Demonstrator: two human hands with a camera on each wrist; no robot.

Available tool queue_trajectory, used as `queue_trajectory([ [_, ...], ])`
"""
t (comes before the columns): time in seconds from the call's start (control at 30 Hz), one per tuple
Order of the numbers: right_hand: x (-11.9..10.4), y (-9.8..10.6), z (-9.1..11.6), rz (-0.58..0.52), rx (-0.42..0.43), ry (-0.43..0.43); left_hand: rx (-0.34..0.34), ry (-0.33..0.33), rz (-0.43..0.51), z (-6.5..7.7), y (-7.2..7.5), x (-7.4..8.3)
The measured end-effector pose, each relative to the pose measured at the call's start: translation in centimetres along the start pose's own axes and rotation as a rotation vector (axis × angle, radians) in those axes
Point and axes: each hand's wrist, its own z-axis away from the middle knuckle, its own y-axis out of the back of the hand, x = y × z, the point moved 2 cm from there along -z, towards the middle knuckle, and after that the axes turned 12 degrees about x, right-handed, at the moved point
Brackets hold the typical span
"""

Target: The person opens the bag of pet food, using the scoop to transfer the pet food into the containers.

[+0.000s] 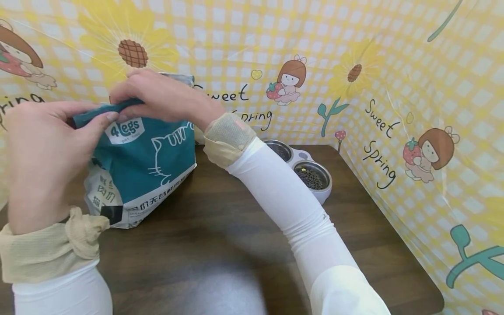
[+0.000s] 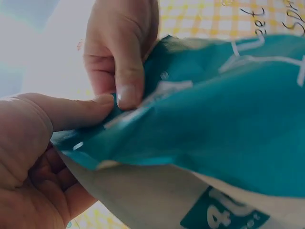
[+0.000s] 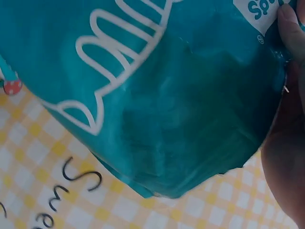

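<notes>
A teal and white pet food bag (image 1: 138,170) with a white cat outline stands upright on the table at the left in the head view. My left hand (image 1: 43,153) pinches the left end of its top edge, thumb on the front and fingers behind. Right beside that thumb, my right hand (image 1: 165,96) reaches across and pinches the same edge. The left wrist view shows both thumbs close together on the creased teal bag top (image 2: 228,119). From the right wrist, the bag's teal front (image 3: 190,119) fills most of the view.
Behind my right forearm, a white double pet bowl (image 1: 323,194) with steel dishes stands at the table's far right; dark kibble (image 1: 309,178) lies in the nearer dish. The brown wooden table (image 1: 189,249) meets a yellow checked wall cover (image 1: 236,48) at the back and right.
</notes>
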Motion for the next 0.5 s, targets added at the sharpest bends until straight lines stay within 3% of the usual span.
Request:
queue_trajectory([
  [0.2, -0.01, -0.06, -0.51, 0.009, 0.034, 0.031, 0.038, -0.037, 0.006, 0.15, 0.16, 0.06],
  [0.5, 0.33, -0.06, -0.52, -0.158, 0.011, -0.033, -0.035, -0.028, 0.010, 0.00, -0.08, 0.03],
])
